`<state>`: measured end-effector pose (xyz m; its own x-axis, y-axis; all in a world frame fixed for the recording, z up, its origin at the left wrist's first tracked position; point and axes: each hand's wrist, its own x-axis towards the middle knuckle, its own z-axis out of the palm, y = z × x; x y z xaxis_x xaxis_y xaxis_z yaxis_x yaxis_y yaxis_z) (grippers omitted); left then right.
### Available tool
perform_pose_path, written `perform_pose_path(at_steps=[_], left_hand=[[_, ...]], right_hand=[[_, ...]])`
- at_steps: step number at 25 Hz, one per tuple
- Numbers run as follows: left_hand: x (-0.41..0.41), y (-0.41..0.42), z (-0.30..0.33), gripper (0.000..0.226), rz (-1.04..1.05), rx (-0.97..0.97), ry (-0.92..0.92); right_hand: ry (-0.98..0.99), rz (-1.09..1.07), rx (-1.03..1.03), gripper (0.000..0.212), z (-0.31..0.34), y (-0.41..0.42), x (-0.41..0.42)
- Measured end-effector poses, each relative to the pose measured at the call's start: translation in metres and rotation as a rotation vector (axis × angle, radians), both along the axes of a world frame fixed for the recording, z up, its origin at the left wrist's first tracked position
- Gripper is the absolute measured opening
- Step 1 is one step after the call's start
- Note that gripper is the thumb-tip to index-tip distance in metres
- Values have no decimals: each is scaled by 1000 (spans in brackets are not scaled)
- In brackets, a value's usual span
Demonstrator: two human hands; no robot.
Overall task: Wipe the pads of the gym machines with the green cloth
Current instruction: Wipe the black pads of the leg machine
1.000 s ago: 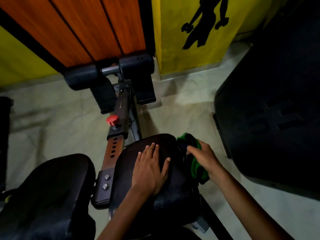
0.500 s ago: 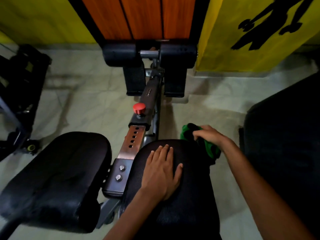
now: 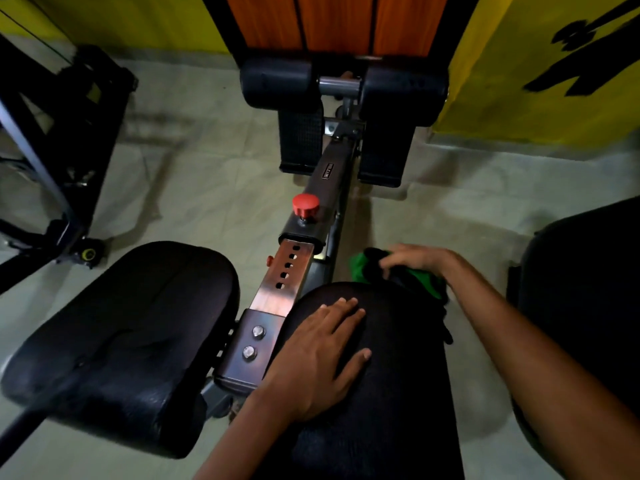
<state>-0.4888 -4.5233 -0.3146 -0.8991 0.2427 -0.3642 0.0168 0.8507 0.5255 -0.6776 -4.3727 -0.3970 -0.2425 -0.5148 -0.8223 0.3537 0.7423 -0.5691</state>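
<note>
Right hand (image 3: pixel 414 259) clamps green cloth (image 3: pixel 424 276) at the pad's (image 3: pixel 381 393) one o'clock edge; left hand (image 3: pixel 320 355) lies flat, fingers apart. Loose cloth could slip off.

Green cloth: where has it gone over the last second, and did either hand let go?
The right hand slid the crumpled green cloth from the black pad's right side up to its far edge. Nothing was released. The left hand stayed flat on the pad.

small label on machine beam (image 3: pixel 328 171), too blurred to read
</note>
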Motion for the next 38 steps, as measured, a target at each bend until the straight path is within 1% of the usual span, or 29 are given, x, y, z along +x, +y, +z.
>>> perform_pose_path(at_steps=[2,4,7,8,9,10,12,14,16,17,18,20,21,23,25,27,29,33,35,37,38], left_hand=[[0,-1,-1,63,4,9,8],[-1,-1,0,64,7,35,-3],[-1,1,3,67,10,54,-16],[-1,1,2,66,18,49,-3],[-1,0,1,65,21,44,12],[-2,0,0,64,20,42,22],[0,-1,-2,63,17,46,22],[2,-2,0,65,15,57,17],[3,-3,3,67,10,43,27],[4,-4,3,68,6,32,35],[4,-4,3,69,0,22,38],[2,-5,0,72,-16,8,39],[1,-6,-1,74,-29,0,39],[2,-5,0,77,-60,-18,37],[5,-8,7,77,-97,-33,36],[12,-18,15,63,-108,-29,29],[19,-30,24,52,-74,16,27],[40,-65,40,46,20,51,67],[49,-94,49,52,79,27,104],[59,-127,56,67,117,-13,144],[65,-146,58,67,141,-36,163]], right_hand=[[-3,99,-48,5,-5,-29,-2],[19,142,-18,6,-5,-29,-8],[5,145,18,2,-3,-17,-9],[11,142,1,7,0,-24,-7],[30,166,-24,14,5,-37,-5],[63,206,-59,16,8,-52,-2],[133,315,-94,10,18,-81,4],[173,365,-96,18,25,-81,1],[208,364,-5,8,24,-53,-5],[224,353,47,7,24,-38,-5],[248,327,83,10,25,-29,-2],[313,269,68,4,30,-32,5],[341,269,40,8,33,-41,10],[380,308,9,22,42,-58,17],[441,341,35,32,48,-61,22],[506,311,78,36,57,-50,27],[561,290,98,38,72,-40,35],[637,100,29,42,97,-63,59],[686,56,9,50,103,-88,73],[717,18,5,59,104,-111,87],[726,-5,-7,59,108,-124,97]])
